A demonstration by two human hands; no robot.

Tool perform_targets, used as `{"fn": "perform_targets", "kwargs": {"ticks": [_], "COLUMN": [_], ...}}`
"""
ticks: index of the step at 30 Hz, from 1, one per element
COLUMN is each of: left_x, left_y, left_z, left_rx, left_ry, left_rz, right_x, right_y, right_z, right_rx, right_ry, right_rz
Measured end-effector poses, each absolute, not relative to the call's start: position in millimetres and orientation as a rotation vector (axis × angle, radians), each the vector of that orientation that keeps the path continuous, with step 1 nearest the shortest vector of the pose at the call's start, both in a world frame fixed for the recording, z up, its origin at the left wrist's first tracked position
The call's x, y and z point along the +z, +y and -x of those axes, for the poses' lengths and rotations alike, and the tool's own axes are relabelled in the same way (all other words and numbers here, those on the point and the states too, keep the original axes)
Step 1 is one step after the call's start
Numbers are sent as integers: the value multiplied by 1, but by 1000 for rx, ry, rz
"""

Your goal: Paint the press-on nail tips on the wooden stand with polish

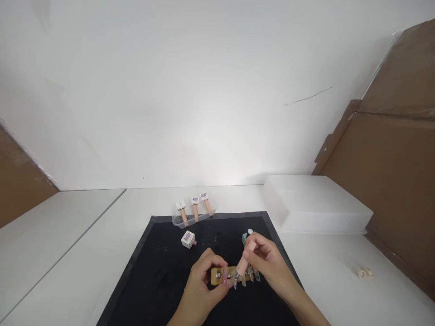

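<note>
My right hand point(267, 258) grips the peach-pink cap of a nail polish brush point(245, 260). The brush end points down at a clear false nail tip point(235, 284) and seems to touch it. Thumb and index finger of my left hand point(205, 283) close around the left part of a yellowish-brown nail tip stand point(215, 277). Several clear nail tips stick out from the stand's front edge. An uncapped white square polish bottle point(188, 239) lies on the black mat, its neck to the right. Partly hidden behind my right hand is a small teal item point(244, 238).
Three white polish bottles with pink caps lie in a clear tray point(180, 225) at the back of the black mat point(159, 271). A translucent white bin point(319, 203) stands back right. Small beige rings point(363, 272) lie on the right. Brown cardboard point(401, 149) borders the right side.
</note>
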State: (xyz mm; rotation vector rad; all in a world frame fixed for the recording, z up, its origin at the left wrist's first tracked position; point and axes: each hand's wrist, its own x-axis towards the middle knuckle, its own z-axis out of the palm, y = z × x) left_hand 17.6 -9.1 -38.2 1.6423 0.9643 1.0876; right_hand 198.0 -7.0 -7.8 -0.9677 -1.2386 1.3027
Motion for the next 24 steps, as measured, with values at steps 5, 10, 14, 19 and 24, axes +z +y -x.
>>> {"fn": "perform_targets", "kwargs": {"ticks": [5,10,14,19,24], "left_x": [-34,-36,-37,-37,-39], "left_y": [-11,-12,-12,-11,-12], "left_z": [-19,-19,-19,-18,-17], "left_rx": [1097,1089,1079,1071,1068], "left_ry": [947,934,923,918,933], "left_rz": [-1645,-1639,-1643,-1655,-1659], "right_x": [-5,-6,-10,-14,-15], "right_y": [-7,-7,-7,-5,-5], "right_z": [-198,-199,-200,-201,-202], "right_rx": [1250,1232,1243,1224,1167], "right_ry": [-1224,-1237,-1228,-1214,-1157], "right_rz": [981,969,946,928,972]}}
